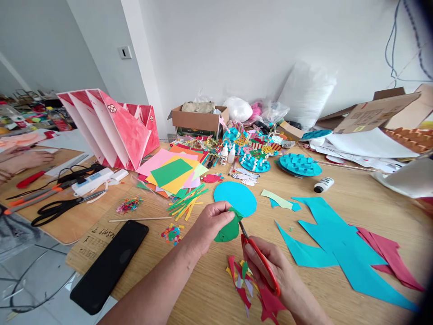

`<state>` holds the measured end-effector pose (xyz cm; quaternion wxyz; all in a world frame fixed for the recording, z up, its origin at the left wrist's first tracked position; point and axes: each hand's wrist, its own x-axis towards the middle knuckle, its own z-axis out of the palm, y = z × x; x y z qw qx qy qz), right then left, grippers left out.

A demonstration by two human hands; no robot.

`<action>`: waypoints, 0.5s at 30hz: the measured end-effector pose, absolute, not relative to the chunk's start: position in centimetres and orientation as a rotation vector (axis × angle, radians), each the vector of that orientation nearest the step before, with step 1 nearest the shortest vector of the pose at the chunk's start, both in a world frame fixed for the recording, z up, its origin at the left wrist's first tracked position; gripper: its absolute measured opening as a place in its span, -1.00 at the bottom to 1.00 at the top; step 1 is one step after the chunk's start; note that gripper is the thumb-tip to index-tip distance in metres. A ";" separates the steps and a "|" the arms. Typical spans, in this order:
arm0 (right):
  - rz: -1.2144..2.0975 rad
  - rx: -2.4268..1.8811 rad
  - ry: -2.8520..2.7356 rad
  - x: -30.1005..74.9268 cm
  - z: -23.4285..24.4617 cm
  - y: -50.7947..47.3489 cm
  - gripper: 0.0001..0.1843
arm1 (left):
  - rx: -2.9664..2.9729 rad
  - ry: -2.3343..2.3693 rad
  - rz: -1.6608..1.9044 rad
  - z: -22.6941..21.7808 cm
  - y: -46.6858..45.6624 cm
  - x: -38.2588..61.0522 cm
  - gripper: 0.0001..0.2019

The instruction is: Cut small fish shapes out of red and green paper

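Note:
Between thumb and fingers, my left hand (pixel 210 225) pinches a rounded green paper cutout (pixel 227 231). My right hand (pixel 270 259) grips red-handled scissors (pixel 262 259), their blades touching the right edge of the green paper. Just beyond lies a blue paper disc (pixel 235 197), partly behind my left hand. Paper scraps (pixel 241 289) in several colours lie below the scissors. To the right are large blue paper offcuts (pixel 333 237) and red offcuts (pixel 389 253). Thin green and yellow paper strips (pixel 186 203) and a small heap of coloured paper dots (pixel 172 234) sit left of my left hand.
A black phone (pixel 110 266) lies at the table's front left, near black-handled scissors (pixel 57 208). Coloured paper sheets (pixel 172 174), glue bottles (pixel 223 155), blue decorated discs (pixel 299 164) and a cardboard box (pixel 196 119) stand further back. Another person's hands (pixel 25 160) rest at far left.

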<state>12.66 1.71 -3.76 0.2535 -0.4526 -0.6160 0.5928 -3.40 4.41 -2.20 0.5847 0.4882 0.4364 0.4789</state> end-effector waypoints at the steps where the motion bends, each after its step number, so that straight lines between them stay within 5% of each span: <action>1: 1.613 -1.229 -1.670 12.7 -3.7 1.7 -0.48 | 1.137 1.015 1.114 -2.2 4.4 -3.4 -0.78; 15: 1.597 -1.197 -1.707 12.8 -3.9 1.7 -0.54 | 1.212 1.026 1.083 -2.0 4.3 -3.3 -0.74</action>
